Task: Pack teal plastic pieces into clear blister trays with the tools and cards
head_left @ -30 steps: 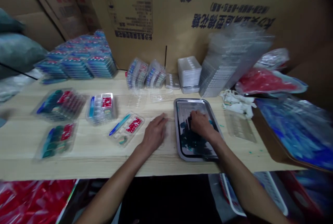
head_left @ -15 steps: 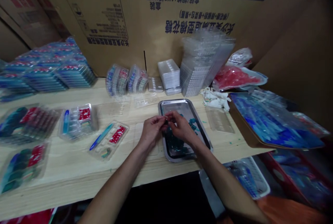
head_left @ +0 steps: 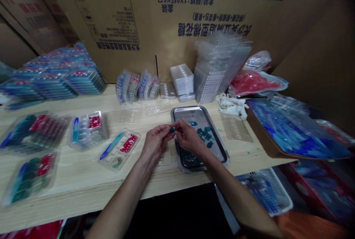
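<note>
Above the left rim of a metal tray (head_left: pixel 222 146), my left hand (head_left: pixel 156 141) and my right hand (head_left: pixel 190 135) meet at the fingertips. Between them shows a small dark teal piece (head_left: pixel 172 130), pinched by both hands; its exact kind is too small to make out. Several similar shiny teal pieces (head_left: pixel 205 133) lie in the tray, partly hidden under my right hand. Left of my hands, a clear plastic blister tray (head_left: pixel 119 150) holds a blue pen-like stick (head_left: pixel 111 145) and a red patterned packet (head_left: pixel 128 144).
Filled blister trays (head_left: pixel 88 130) stand stacked at left, with a larger pile (head_left: pixel 55 72) behind. Nested clear trays (head_left: pixel 209 72) rise at the back before a big carton (head_left: pixel 119 9). A white crumpled cloth (head_left: pixel 231 105) and a box of blue packets (head_left: pixel 288 128) are at right.
My hands have shifted slightly left, and the teal piece between the fingertips now shows. More of the teal pieces in the tray are uncovered. The whole view has moved a little.
</note>
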Demonstrator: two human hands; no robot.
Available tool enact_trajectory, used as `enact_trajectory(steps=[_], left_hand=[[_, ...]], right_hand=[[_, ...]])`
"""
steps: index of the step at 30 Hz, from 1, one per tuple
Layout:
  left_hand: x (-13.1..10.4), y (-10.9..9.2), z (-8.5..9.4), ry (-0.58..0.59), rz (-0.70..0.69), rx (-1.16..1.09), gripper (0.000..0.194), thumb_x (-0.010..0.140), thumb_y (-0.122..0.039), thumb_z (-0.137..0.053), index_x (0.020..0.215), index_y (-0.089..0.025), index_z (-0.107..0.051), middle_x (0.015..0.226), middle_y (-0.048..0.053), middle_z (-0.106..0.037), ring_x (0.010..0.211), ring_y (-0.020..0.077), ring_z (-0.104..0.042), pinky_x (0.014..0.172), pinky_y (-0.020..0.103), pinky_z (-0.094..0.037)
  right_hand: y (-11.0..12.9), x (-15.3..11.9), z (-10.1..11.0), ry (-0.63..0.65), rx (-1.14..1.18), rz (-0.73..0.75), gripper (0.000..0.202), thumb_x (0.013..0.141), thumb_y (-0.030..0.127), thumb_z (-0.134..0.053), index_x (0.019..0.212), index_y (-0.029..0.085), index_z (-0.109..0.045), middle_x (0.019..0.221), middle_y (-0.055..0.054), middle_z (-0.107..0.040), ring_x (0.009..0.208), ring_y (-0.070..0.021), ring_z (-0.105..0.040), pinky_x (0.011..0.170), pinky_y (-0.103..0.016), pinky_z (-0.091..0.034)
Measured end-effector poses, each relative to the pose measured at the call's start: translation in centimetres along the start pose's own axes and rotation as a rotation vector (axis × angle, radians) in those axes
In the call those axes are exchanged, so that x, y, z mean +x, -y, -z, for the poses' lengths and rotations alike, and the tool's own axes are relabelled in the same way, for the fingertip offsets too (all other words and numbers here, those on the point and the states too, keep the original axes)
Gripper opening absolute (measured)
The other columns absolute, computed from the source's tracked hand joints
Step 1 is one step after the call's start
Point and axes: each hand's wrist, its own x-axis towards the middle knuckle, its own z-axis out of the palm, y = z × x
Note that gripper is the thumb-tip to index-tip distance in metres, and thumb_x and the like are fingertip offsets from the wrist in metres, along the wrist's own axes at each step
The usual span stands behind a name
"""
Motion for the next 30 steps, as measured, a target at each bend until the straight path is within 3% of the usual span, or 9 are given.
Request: enact_trajectory(steps=[5, 11, 15, 20, 23, 25, 27, 30], left_hand=[[-0.6, 0.1, 0.0, 0.014, -0.124, 0.048, 0.033, 0.062, -0.033, -0.086, 0.086, -0.014, -0.074, 0.088, 0.005, -0.075, 0.076, 0.0124, -0.068, 0.081, 0.026, -0.054], [-0.6, 0.5, 0.2, -0.043, -0.15, 0.096, 0.036, 0.058, -0.027, -0.085, 0.09, -0.016, -0.077, 0.091, 0.008, -0.077, 0.088, 0.0187, -0.07, 0.09, 0.032, -0.051], [-0.8, 0.6, 0.4, -0.008, -0.171, 0.161, 0.035, 0.063, -0.025, -0.08, 0.097, -0.017, -0.078, 0.099, 0.008, -0.077, 0.094, 0.0201, -0.069, 0.093, 0.034, -0.05], [-1.5, 0.5, 0.6, 0.016, -0.437, 0.552, 0.028, 0.075, -0.021, -0.066, 0.1, -0.02, -0.078, 0.099, 0.006, -0.074, 0.092, 0.0176, -0.067, 0.087, 0.03, -0.05], [-1.8, 0.3, 0.6, -0.002, -0.54, 0.674, 0.028, 0.076, -0.018, -0.063, 0.098, -0.022, -0.078, 0.094, 0.004, -0.072, 0.089, 0.0163, -0.066, 0.083, 0.028, -0.05], [-1.8, 0.0, 0.5, 0.015, -0.504, 0.626, 0.024, 0.076, -0.021, -0.065, 0.095, -0.022, -0.079, 0.096, 0.005, -0.073, 0.091, 0.0173, -0.066, 0.085, 0.028, -0.05], [-1.7, -0.7, 0.6, 0.057, -0.384, 0.492, 0.022, 0.075, -0.028, -0.07, 0.092, -0.019, -0.079, 0.096, 0.006, -0.075, 0.091, 0.0184, -0.067, 0.085, 0.03, -0.051], [-1.1, -2.1, 1.5, 0.083, -0.214, 0.311, 0.031, 0.064, -0.033, -0.082, 0.089, -0.015, -0.078, 0.089, 0.008, -0.076, 0.08, 0.0173, -0.067, 0.081, 0.03, -0.052]], right_hand=[[0.3, 0.0, -0.8, -0.012, -0.067, -0.032, 0.017, 0.083, 0.012, -0.047, 0.097, 0.019, -0.054, 0.089, -0.005, -0.068, 0.081, -0.0184, -0.064, 0.076, -0.03, -0.049], [0.4, -0.3, -1.5, 0.003, -0.059, -0.014, 0.013, 0.087, 0.016, -0.046, 0.098, 0.018, -0.052, 0.09, -0.007, -0.068, 0.083, -0.0193, -0.065, 0.076, -0.03, -0.049], [0.4, -0.4, -1.5, -0.011, -0.117, -0.034, 0.017, 0.087, 0.02, -0.048, 0.103, 0.016, -0.052, 0.085, -0.006, -0.066, 0.075, -0.0189, -0.063, 0.07, -0.029, -0.047], [0.3, -0.6, -1.4, -0.068, -0.194, -0.021, 0.018, 0.084, 0.011, -0.048, 0.098, 0.018, -0.056, 0.083, -0.005, -0.068, 0.075, -0.0178, -0.063, 0.07, -0.028, -0.044], [0.4, -0.6, -1.5, -0.088, -0.208, -0.027, 0.018, 0.083, 0.01, -0.049, 0.098, 0.017, -0.057, 0.082, -0.006, -0.068, 0.073, -0.0185, -0.063, 0.068, -0.028, -0.042], [0.6, -0.3, -1.6, -0.075, -0.251, -0.057, 0.015, 0.084, 0.012, -0.05, 0.096, 0.017, -0.057, 0.079, -0.006, -0.067, 0.07, -0.0193, -0.061, 0.065, -0.028, -0.041], [1.0, 0.2, -1.5, -0.063, -0.284, -0.06, 0.012, 0.084, 0.013, -0.05, 0.093, 0.017, -0.057, 0.077, -0.006, -0.066, 0.07, -0.0198, -0.061, 0.065, -0.029, -0.04], [1.5, 1.2, -0.7, 0.006, -0.231, -0.001, 0.011, 0.086, 0.014, -0.049, 0.094, 0.017, -0.057, 0.081, -0.006, -0.067, 0.074, -0.019, -0.062, 0.067, -0.028, -0.042]])
